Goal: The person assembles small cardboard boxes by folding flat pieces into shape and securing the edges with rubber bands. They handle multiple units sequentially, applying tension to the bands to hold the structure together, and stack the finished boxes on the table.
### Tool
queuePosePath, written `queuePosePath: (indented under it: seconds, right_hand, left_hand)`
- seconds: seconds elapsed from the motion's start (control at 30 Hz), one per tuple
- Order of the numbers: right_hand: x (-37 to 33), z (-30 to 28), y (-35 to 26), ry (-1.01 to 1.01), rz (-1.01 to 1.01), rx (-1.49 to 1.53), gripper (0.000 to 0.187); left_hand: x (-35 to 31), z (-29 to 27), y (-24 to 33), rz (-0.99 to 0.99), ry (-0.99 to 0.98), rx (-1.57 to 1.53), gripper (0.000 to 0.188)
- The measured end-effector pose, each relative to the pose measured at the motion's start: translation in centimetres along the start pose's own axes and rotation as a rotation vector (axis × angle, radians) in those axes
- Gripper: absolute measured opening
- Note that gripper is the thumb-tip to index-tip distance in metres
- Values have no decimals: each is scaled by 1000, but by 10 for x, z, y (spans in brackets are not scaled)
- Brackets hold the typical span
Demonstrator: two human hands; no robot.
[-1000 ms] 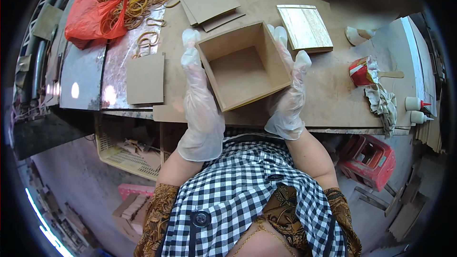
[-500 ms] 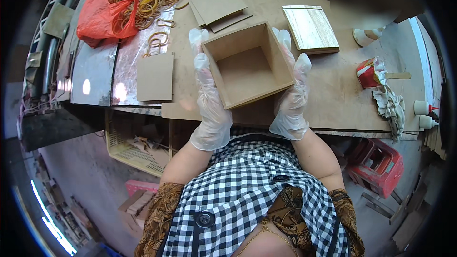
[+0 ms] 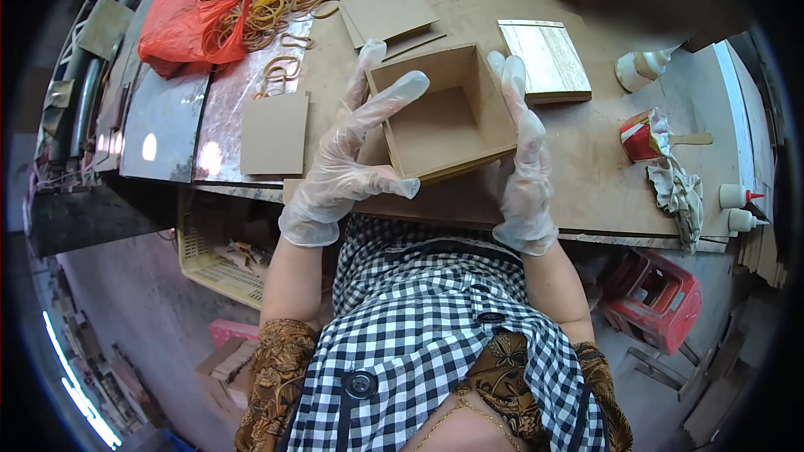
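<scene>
An open-topped square box of brown fibreboard is between my hands at the table's near side, tilted so I see into it. My left hand, in a clear plastic glove, is at the box's left side. Its forefinger reaches over the left rim, the thumb lies by the near corner, and another finger stretches up along the outside. My right hand, gloved likewise, lies along the right wall with its fingers extended upward. The box hides part of the right fingers and its own underside.
Flat boards lie beyond the box, another board to the left. A red bag spills rubber bands. To the right are a pale wooden panel, a glue bottle, a red tub with a stick, and a rag.
My left hand has shifted its hold, its forefinger now over the rim and its thumb spread toward the near corner. The box has turned slightly, and my right hand has moved a little.
</scene>
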State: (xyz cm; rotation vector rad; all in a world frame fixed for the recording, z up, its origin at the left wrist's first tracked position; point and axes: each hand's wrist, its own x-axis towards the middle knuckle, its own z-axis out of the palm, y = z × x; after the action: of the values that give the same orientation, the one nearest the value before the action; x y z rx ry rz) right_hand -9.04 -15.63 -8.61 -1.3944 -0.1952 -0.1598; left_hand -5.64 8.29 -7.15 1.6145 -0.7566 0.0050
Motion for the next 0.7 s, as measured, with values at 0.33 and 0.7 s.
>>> queuePosePath:
  seconds: [0.33,0.7]
  right_hand:
    - [6,24,1,104,-35,66,74]
    - [5,-6,-20,40,-139,119,80]
  left_hand:
    - [-7,11,-7,-19,53,-17,84]
    - [-11,-6,-12,-151,391,-544,124]
